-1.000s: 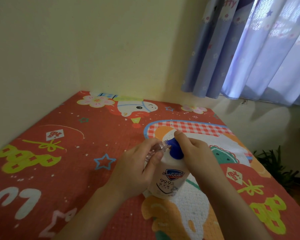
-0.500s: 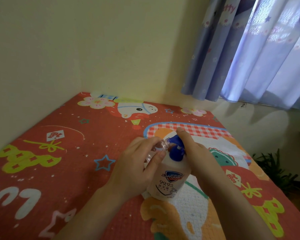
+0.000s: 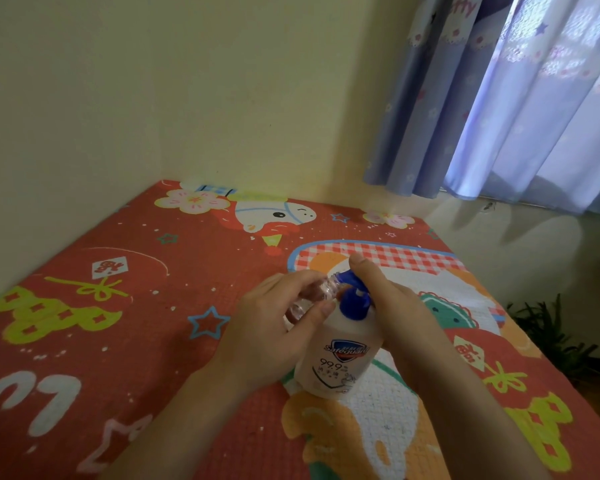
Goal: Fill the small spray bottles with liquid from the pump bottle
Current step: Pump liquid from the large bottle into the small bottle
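Note:
A white pump bottle [image 3: 336,358] with a blue pump head [image 3: 352,299] stands on the table's red patterned cover [image 3: 125,323]. My left hand [image 3: 274,327] grips a small clear spray bottle [image 3: 317,292], tilted, its open neck held right at the blue nozzle. My right hand [image 3: 388,306] lies over the pump head, its fingers on top of it. Most of the small bottle's body is hidden by my left fingers.
The table sits in a corner, with a cream wall [image 3: 153,98] at the left and back. Blue curtains [image 3: 499,98] hang at the upper right. A green plant [image 3: 551,334] stands past the table's right edge.
The pump head has risen between the earlier frames and now, with my right hand riding up on it. My left hand keeps the small bottle at the nozzle.

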`<state>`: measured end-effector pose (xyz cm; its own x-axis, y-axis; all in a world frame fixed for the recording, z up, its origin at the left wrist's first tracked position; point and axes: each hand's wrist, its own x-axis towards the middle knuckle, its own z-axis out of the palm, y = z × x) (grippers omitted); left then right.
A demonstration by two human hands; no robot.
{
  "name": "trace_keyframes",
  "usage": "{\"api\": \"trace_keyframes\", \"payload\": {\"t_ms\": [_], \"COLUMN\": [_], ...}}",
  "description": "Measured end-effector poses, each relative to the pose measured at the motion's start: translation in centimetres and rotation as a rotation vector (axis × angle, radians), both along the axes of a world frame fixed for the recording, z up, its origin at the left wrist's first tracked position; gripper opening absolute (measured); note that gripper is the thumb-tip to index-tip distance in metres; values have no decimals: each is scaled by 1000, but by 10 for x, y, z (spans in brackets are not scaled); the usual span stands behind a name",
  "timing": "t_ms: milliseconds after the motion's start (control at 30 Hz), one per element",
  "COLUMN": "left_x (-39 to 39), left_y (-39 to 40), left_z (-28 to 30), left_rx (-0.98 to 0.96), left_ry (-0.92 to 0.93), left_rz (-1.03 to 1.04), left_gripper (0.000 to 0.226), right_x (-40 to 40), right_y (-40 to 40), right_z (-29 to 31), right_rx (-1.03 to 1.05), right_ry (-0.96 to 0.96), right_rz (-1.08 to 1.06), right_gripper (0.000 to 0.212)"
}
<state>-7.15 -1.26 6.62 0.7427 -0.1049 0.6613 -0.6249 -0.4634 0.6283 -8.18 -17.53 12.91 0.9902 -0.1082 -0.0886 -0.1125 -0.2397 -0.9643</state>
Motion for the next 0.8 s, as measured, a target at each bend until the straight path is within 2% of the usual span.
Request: {"api": "trace_keyframes", "payload": {"t_ms": [100, 533, 800], "left_x": [0, 4, 2], "left_y": [0, 2, 0], "left_z": [-1, -8, -4], "left_rx": [-2, -38, -52], "left_ry": [10, 3, -12], "left_rz": [-7, -12, -10], "left_gripper": [33, 27, 24], "right_x": [0, 2, 1], "right_y": [0, -1, -1], "right_z": [-2, -5, 0], "right_rx": [3, -89, -72], "right_ry": [-18, -82, -39], "right_rz": [-28, -9, 18], "right_gripper": [44, 43, 44]}}
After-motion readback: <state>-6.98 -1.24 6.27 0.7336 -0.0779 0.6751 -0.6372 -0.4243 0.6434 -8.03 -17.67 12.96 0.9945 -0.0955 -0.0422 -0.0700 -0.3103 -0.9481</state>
